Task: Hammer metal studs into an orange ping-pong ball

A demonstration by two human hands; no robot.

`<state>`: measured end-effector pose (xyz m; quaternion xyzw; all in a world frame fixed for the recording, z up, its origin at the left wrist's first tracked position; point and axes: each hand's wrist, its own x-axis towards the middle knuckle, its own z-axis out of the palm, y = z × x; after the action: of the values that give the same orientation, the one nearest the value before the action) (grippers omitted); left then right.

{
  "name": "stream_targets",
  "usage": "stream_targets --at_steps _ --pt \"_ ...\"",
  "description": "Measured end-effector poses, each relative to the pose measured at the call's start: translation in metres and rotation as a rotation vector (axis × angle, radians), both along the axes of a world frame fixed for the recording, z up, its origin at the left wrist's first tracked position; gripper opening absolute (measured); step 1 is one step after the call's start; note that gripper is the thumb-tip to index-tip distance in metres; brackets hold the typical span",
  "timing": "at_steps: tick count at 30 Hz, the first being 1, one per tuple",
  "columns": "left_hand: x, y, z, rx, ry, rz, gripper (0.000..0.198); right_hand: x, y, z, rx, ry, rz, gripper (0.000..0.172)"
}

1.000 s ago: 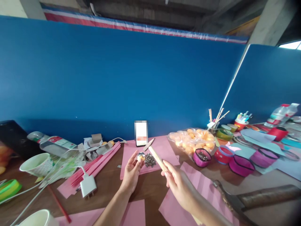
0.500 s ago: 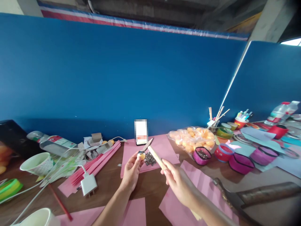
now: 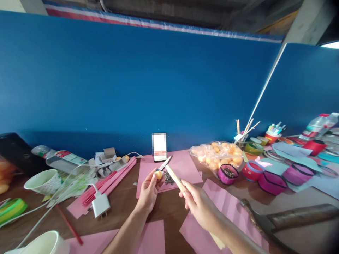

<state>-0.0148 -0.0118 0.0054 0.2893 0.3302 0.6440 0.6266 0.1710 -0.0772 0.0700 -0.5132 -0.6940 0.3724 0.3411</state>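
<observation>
Between the thumb and fingers of my left hand point(image 3: 148, 188) is a small yellow ball point(image 3: 158, 174) with something dark along its upper edge. My right hand point(image 3: 194, 199) is closed around a pale wooden stick point(image 3: 174, 178); its far end points up-left toward the ball, a small gap apart. A pile of small dark metallic pieces point(image 3: 168, 178) lies just behind the hands on a pink paper sheet point(image 3: 182, 164). Beside the ball, a pointed blade point(image 3: 166, 162) shows, its lower part hidden by my left hand. Behind it stands a phone point(image 3: 159, 147) with a blurred screen.
To the right are a bag of orange balls point(image 3: 215, 155), a purple cup of dark pieces point(image 3: 227, 173) and a hammer point(image 3: 299, 217). On the left are a white charger point(image 3: 100, 205), pink paper strips point(image 3: 106, 183) and a paper cup point(image 3: 43, 181). A blue partition point(image 3: 159, 77) rises behind.
The ball has turned in my left hand: its shiny dark top showed before, and now more yellow faces me. My right hand and the stick stay nearly where they were.
</observation>
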Motion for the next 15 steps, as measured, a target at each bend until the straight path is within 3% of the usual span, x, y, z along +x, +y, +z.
stream_targets --at_steps 6,15 --pt "0.0005 0.0009 0.0006 0.006 0.004 0.013 0.027 -0.0002 -0.0002 -0.0006 0.011 0.031 -0.039 0.039" --pt "-0.0006 -0.0004 0.0012 -0.026 -0.018 -0.017 0.029 0.0014 -0.0037 0.0033 -0.005 0.036 -0.046 0.040"
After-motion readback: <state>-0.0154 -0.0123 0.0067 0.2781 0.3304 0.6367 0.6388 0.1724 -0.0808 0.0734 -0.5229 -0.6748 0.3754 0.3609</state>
